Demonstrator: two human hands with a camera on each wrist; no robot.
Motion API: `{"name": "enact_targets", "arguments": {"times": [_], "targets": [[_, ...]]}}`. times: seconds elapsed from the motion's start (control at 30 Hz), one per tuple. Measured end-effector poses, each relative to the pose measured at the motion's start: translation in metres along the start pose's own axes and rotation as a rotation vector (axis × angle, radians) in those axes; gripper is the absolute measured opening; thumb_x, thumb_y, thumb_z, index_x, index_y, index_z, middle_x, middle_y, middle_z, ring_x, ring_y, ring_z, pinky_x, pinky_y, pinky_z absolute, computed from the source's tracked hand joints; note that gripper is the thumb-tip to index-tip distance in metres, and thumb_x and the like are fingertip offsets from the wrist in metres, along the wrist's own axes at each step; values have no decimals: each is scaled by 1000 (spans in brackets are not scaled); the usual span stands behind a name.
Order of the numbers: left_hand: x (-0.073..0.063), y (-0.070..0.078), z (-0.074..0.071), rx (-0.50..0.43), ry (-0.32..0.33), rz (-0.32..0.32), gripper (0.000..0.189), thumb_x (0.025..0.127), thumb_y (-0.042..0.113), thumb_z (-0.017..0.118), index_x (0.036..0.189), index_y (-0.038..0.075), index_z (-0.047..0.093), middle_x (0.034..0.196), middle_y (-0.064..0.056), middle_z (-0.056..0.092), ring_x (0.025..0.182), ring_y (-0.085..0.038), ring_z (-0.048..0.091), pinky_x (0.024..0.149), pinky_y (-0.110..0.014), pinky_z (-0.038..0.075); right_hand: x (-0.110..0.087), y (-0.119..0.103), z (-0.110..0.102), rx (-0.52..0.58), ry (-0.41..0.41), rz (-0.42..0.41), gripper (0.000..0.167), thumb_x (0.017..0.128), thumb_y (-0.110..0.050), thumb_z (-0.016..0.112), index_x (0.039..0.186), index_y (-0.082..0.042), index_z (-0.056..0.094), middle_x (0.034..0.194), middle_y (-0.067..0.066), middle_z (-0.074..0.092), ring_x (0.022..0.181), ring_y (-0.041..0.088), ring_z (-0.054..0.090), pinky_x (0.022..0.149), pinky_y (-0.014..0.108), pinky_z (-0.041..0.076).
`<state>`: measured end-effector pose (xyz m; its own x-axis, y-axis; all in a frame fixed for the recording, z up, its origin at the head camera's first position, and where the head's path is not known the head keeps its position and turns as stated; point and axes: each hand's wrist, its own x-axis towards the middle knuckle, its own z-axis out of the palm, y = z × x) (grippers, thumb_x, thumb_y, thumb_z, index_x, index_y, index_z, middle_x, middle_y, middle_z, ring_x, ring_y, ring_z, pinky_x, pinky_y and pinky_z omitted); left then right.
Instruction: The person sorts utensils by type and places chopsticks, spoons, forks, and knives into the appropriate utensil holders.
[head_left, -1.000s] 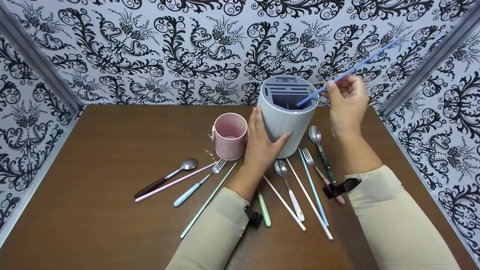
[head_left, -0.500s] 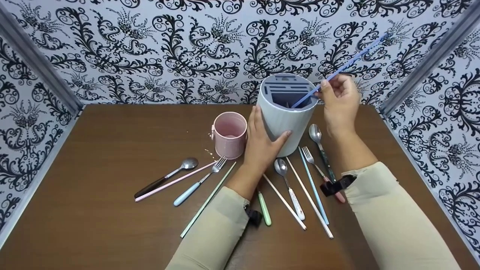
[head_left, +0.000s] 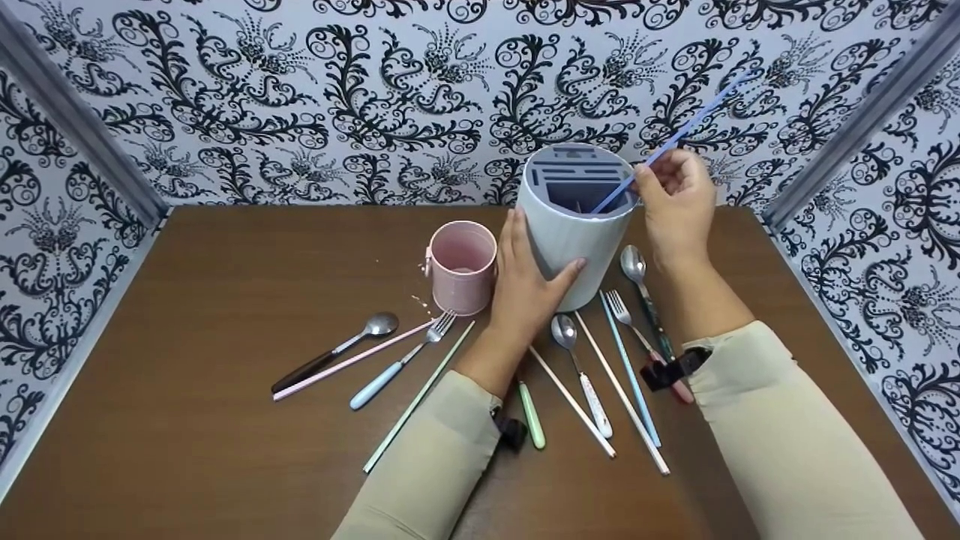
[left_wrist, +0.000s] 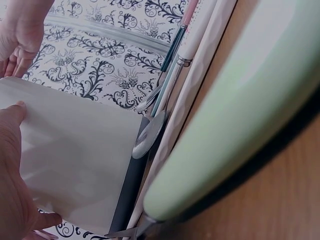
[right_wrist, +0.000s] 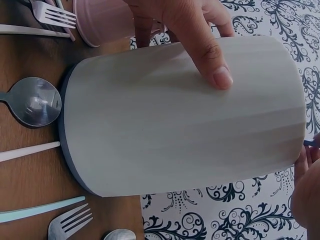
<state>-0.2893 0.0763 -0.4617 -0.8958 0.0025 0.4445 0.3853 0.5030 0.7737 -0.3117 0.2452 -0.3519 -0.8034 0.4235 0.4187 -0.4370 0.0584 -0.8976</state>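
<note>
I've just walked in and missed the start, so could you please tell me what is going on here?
A person is holding a white holder with the left hand. The right hand pinches a blue chopstick, its lower end inside the holder's large opening and its upper end sticking out. A pink cup stands beside the holder, and spoons, forks and other chopsticks lie on the table.

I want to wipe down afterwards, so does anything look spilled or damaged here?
Yes: small pale flecks show on the tabletop just left of the pink cup, odd against the brown surface; crumbs or scuffs, I can't tell.
</note>
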Motion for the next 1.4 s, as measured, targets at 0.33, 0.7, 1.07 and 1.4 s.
{"name": "enact_targets", "arguments": {"times": [0.33, 0.7, 1.07, 1.4], "targets": [[-1, 0, 0, -2, 23, 32, 110, 86, 51, 81, 165, 6, 18, 169, -19, 26, 157, -32, 28, 128, -44, 30, -1, -2, 1, -3, 0, -17, 8, 95, 7, 65, 98, 2, 60, 93, 6, 59, 80, 17, 61, 75, 24, 60], [0, 0, 1, 1, 24, 41, 111, 86, 52, 81, 165, 6, 18, 169, -20, 27, 157, -32, 28, 128, -44, 29, 0, -4, 2, 9, -4, 6, 12, 94, 10, 63, 102, 0, 64, 94, 8, 63, 83, 18, 64, 77, 25, 60], [1, -2, 2, -1, 30, 43, 112, 86, 51, 82, 165, 7, 17, 168, -20, 28, 156, -31, 30, 128, -43, 30, 0, -3, -3, 21, 4, -7, 15, 92, 12, 63, 106, 7, 65, 95, 13, 66, 82, 21, 66, 76, 23, 60], [1, -2, 3, 11, 24, 32, 111, 86, 52, 81, 165, 6, 18, 169, -18, 27, 157, -31, 28, 128, -45, 30, -5, 4, -13, 65, 17, -79, 21, 91, 14, 62, 95, -5, 69, 91, 11, 64, 74, 15, 67, 72, 22, 60]]}}
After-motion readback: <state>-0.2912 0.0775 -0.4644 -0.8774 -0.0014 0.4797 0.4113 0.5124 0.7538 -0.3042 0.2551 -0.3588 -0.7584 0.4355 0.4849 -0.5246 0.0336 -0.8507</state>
